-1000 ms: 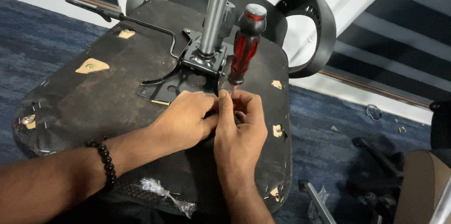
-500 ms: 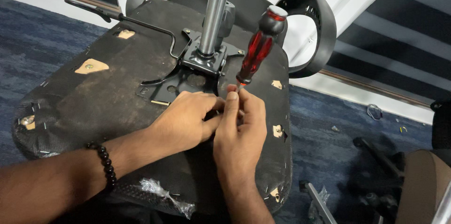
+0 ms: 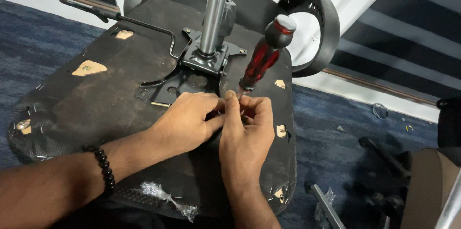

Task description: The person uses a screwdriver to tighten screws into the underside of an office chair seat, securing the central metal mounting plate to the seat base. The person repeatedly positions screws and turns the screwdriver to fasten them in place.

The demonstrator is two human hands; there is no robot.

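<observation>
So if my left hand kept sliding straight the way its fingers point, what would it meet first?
Your left hand points at your right hand; their fingers already meet around the red-handled screwdriver, whose shaft is probably next.

metal column (image 3: 214, 15) blocks ahead, seat underside (image 3: 86, 109) open left

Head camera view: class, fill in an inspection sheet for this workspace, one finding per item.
Surface: upturned chair seat underside, black, on blue carpet.
Job's things: red-handled screwdriver, tilted, tip hidden between the fingers.
Clutter: crumpled plastic wrap; loose metal parts on the floor.
Hands: left hand and right hand pressed together at the screwdriver's tip.
Cables: nothing seen.
Surroundings: white wall base; chair armrest.
</observation>
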